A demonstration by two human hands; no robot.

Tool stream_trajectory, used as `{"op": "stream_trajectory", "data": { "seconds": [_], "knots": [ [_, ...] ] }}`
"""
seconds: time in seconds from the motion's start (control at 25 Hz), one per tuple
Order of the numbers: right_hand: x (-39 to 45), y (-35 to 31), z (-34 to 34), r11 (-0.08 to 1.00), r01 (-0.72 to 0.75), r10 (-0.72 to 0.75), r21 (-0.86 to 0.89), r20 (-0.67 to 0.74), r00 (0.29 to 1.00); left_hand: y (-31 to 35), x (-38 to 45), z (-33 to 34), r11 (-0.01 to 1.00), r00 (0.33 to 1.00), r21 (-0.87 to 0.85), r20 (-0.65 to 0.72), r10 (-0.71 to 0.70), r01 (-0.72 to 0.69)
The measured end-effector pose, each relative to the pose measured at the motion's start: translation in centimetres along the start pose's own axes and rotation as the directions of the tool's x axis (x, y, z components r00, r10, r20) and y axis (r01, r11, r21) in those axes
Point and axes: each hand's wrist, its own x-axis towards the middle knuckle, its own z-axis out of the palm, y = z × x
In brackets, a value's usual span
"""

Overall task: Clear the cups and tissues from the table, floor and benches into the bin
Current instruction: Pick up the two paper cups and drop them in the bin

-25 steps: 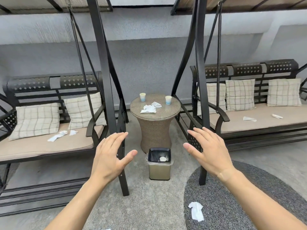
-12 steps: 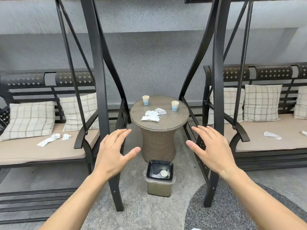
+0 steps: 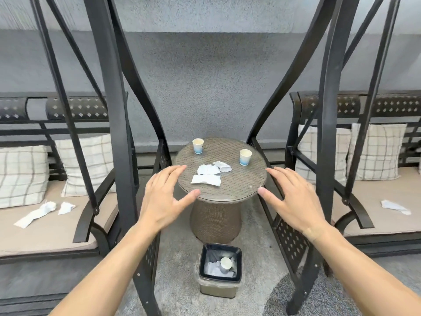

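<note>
Hovering empty, fingers spread, the left hand (image 3: pixel 164 197) and right hand (image 3: pixel 293 197) flank the round table (image 3: pixel 246 185), where two cups (image 3: pixel 197 145) and crumpled tissues (image 3: pixel 209 175) sit; the bin (image 3: pixel 219 286) stands below.

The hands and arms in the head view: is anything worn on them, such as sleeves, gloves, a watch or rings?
Nothing is worn. The left hand and the right hand are bare, with no gloves, and no rings show on the fingers. Both forearms are uncovered to the frame edge: no sleeves, watch or bracelet.
</note>
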Motion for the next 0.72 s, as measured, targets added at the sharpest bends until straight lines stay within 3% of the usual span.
{"op": "stream_trajectory", "data": {
  "seconds": [0.4, 0.72],
  "knots": [
    [13.6, 6.8, 8.3, 0.994, -0.044, 0.039, 0.097, 0.052, 0.998, -3.6, 12.8, 8.8, 0.997, 0.996, 0.057, 0.063, -0.064, 0.060],
    [24.5, 14.4, 12.6, 0.973, -0.092, 0.052, 0.211, 0.187, 0.981, -3.1, 22.1, 17.0, 0.975, 0.973, 0.018, 0.066, -0.222, 0.221]
  ]
}}
